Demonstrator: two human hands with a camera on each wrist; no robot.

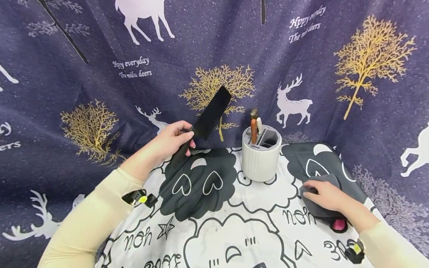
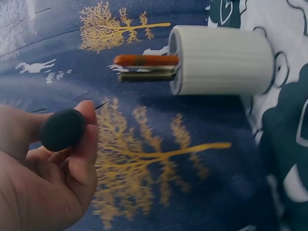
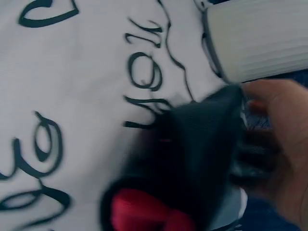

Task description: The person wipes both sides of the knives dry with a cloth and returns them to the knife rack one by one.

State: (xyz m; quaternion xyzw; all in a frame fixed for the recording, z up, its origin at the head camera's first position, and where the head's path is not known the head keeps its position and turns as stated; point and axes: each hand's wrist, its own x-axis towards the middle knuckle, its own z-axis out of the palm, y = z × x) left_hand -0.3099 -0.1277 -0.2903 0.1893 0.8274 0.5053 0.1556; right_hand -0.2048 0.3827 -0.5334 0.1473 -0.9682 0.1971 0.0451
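In the head view my left hand (image 1: 174, 139) grips a black cleaver (image 1: 214, 111) by its handle, blade slanting up to the right above the cloth-covered surface. The left wrist view shows the round dark butt of its handle (image 2: 63, 130) between thumb and fingers of the left hand (image 2: 53, 178). My right hand (image 1: 325, 195) holds a dark grey cloth (image 1: 318, 208) at the right. The right wrist view has that cloth (image 3: 202, 144) blurred, pinched at its edge by the right hand (image 3: 284, 139). Between the hands stands a white ribbed knife holder (image 1: 260, 165).
Orange-brown (image 1: 253, 130), white and dark handles stick up from the knife holder's grey slotted top. A black-and-white cartoon tablecloth (image 1: 231, 208) covers the surface; a pink printed patch (image 1: 339, 225) shows by the grey cloth. Behind hangs a dark blue curtain (image 1: 214, 44) with deer and trees.
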